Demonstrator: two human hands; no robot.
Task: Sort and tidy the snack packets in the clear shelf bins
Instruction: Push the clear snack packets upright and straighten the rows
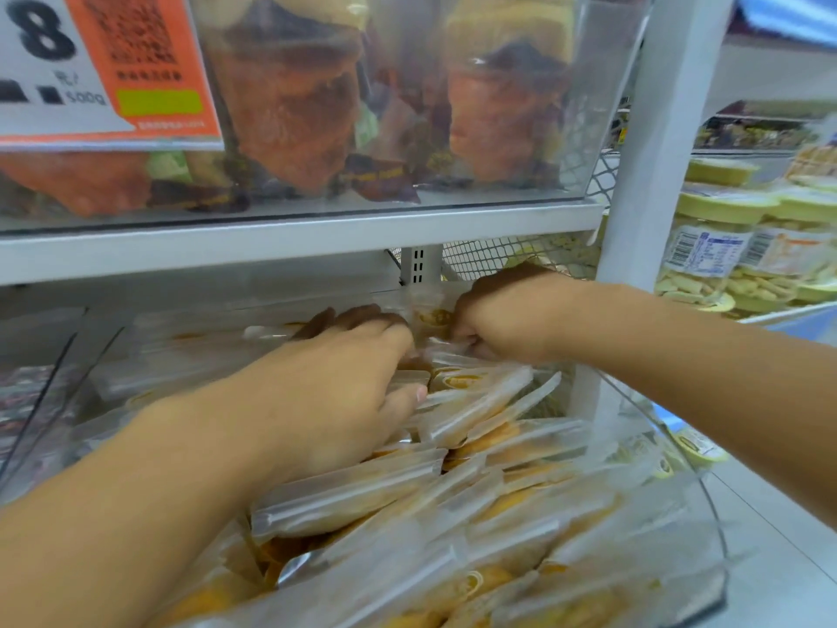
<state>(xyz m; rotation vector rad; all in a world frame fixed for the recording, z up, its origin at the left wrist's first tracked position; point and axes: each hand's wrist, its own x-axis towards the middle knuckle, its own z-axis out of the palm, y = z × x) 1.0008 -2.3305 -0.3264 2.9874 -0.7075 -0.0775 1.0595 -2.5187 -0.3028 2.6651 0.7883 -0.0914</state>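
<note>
Both hands are deep inside the clear bin [706, 500] on the lower shelf, and everything here is told from that bin. The bin is full of see-through snack packets [471, 410] with yellow food in them, lying in a messy pile. At the back of the bin, the right hand [493, 317] is closed in a fist around the edge of a packet [432, 315] that stands up. The left hand [344, 392] is just beside it, fingers bent down and pressing on the packets; I cannot tell if it holds one. I think this is the tidying step, setting packets up straight at the back. Next, the hands likely need to stand up more packets. Above the bin sits another bin [602, 106] with orange snacks.
</note>
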